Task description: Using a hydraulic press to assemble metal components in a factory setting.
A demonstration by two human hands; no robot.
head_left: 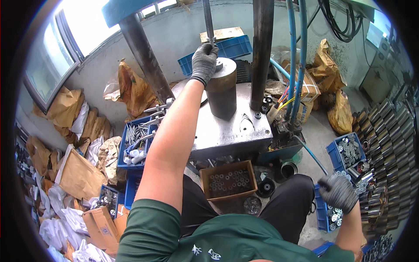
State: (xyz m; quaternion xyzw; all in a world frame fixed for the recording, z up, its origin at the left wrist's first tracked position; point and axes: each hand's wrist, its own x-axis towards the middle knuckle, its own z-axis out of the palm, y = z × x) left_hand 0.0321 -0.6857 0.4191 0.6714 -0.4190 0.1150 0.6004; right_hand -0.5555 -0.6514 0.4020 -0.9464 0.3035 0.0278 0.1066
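My left hand (204, 64), in a grey work glove, reaches far forward beside the top of a thick steel cylinder (221, 94). Its fingers are closed just under the tip of a vertical metal rod (208, 22); what they pinch is hidden. A small round metal piece (218, 66) lies on the cylinder's top, beside the hand. The cylinder stands upright on a metal press table (205, 131). Low on the right, my gloved right hand (338, 192) is wrapped around the end of a slim blue lever (312, 153) that slants up to the machine.
Two dark columns (263, 52) flank the cylinder. Below the table sits a cardboard box (229, 198) of small round parts. Blue bins (329, 157) of wheels stand at right, beside stacked metal tubes (384, 148). A blue bin (121, 146) of metal pins is at left.
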